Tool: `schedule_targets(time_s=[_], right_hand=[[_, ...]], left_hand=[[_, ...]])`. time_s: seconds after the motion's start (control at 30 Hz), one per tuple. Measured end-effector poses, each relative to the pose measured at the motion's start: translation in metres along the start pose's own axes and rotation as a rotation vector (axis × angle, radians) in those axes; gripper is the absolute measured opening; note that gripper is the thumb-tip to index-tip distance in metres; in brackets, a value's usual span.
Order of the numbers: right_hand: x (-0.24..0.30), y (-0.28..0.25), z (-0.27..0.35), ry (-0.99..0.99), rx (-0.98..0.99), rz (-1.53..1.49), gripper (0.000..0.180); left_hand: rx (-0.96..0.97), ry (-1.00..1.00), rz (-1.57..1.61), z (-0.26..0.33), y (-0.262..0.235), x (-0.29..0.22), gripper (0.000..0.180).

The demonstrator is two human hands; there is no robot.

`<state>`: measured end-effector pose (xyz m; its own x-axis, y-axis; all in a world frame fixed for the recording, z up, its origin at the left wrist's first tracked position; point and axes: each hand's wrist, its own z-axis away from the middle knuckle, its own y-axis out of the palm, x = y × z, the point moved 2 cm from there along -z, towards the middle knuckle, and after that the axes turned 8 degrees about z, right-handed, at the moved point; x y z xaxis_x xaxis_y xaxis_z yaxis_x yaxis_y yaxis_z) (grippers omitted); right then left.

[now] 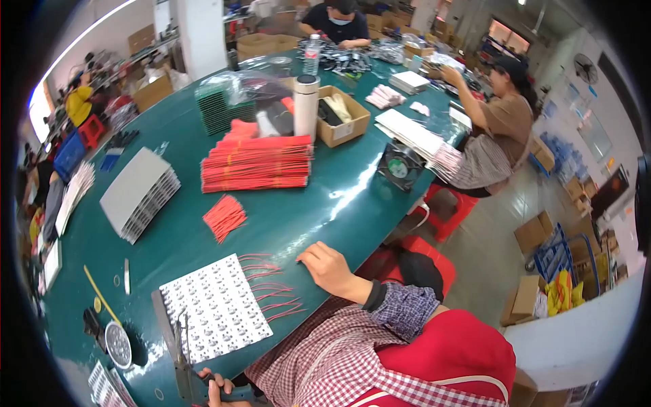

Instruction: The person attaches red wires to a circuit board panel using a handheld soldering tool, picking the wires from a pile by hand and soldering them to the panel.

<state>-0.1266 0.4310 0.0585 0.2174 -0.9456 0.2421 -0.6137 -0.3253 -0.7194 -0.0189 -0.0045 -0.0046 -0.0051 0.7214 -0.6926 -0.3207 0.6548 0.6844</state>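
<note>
Glossy green table (325,210); right hand (330,266) flat beside thin red wires (274,292).

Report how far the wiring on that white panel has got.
Done: thin red wires already fan out from the right edge of the white dotted rectangular panel. In hand: the left hand closes its grip on a dark metal tool at the panel's near edge; the right hand rests flat by the wires. Left: a loose red wire bundle and a large stack remain.
</note>
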Motion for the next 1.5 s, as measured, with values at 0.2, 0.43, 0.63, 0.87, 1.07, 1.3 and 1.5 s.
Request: schedule_targets(time_s=[0.2, 0.43, 0.63, 0.87, 1.07, 1.3, 1.5], right_hand=[[-0.007, -0.005, 0.000, 0.008, -0.017, -0.102, 0.012], [-0.002, -0.022, -0.012, -0.041, -0.075, -0.100, 0.015], [0.033, -0.025, -0.019, 0.019, 0.064, -0.324, 0.029], [0.096, -0.013, -0.007, -0.166, 0.247, -0.600, 0.029], [0.098, -0.009, 0.007, -0.184, 0.352, -0.624, 0.024], [0.099, -0.002, 0.018, -0.246, 0.382, -0.540, 0.024], [0.099, -0.003, 0.021, -0.287, 0.386, -0.533, 0.027]], left_hand=[[-0.096, -0.065, 0.308, 0.024, 0.089, -0.015, 0.021], [-0.043, 0.436, 0.055, 0.030, 0.128, 0.010, 0.028], [0.026, 0.026, 0.188, 0.054, 0.091, -0.007, 0.036], [-0.249, 0.277, -0.238, 0.119, 0.103, 0.014, 0.058], [-0.226, 0.142, -0.663, 0.146, 0.108, 0.028, 0.043], [-0.010, 0.179, -1.052, 0.143, 0.114, 0.031, 0.021], [0.018, 0.177, -1.058, 0.139, 0.122, 0.034, 0.023]])
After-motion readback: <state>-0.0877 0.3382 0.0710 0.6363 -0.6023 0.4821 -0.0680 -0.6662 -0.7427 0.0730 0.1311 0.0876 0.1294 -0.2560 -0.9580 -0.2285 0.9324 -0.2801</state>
